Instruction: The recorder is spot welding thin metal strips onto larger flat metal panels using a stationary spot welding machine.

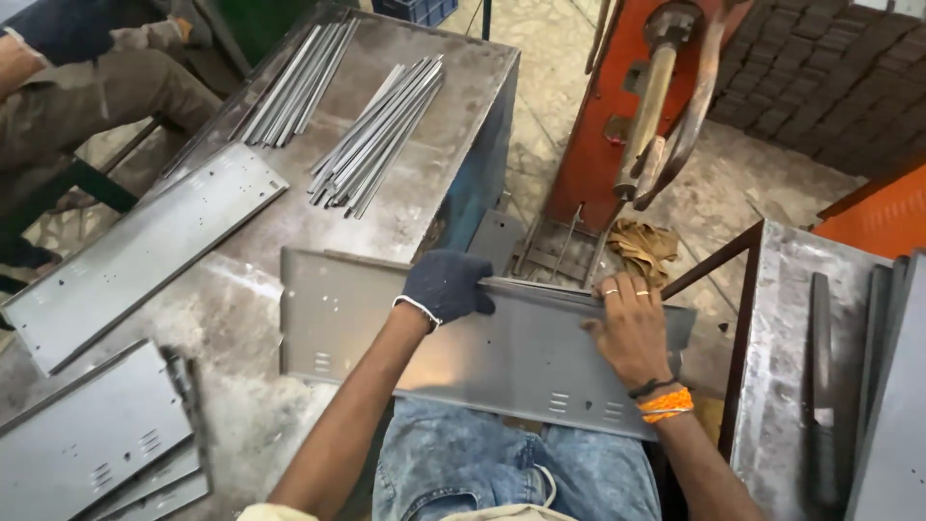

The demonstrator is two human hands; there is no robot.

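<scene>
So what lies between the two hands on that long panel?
Head view: only a bare stretch of the grey sheet-metal panel and its folded top edge lies between the gloved left hand and bare right hand.

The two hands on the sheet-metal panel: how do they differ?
The left hand wears a dark glove; the right hand is bare, with rings and an orange wristband. The left curls over the panel's far edge near its middle; the right presses flatter toward its right end. Both touch the same panel.
</scene>
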